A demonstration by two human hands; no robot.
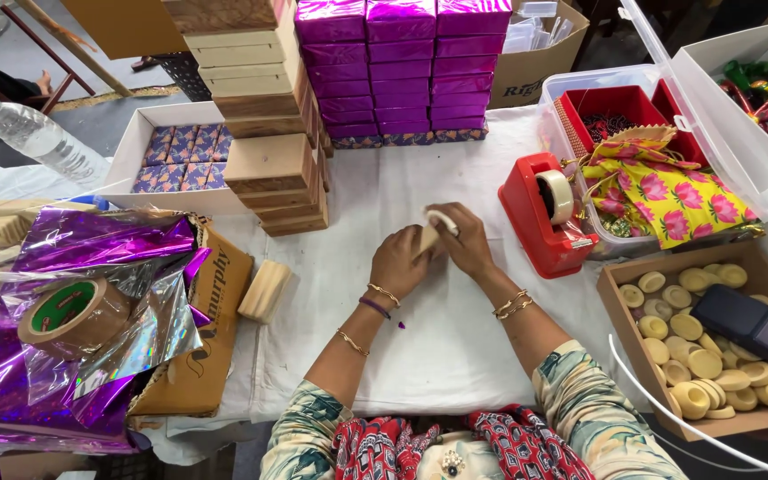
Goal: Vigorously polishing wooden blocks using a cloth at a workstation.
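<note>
A small pale wooden block (427, 238) sits pinched between both hands: left hand (397, 262) curled closed around it, right hand (466, 238) gripping its far end, near the red tape dispenser (546, 213).

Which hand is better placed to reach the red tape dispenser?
Likely the right hand: the tape dispenser sits just beside it, while the left hand is farther away. Both hold a small wooden piece.
</note>
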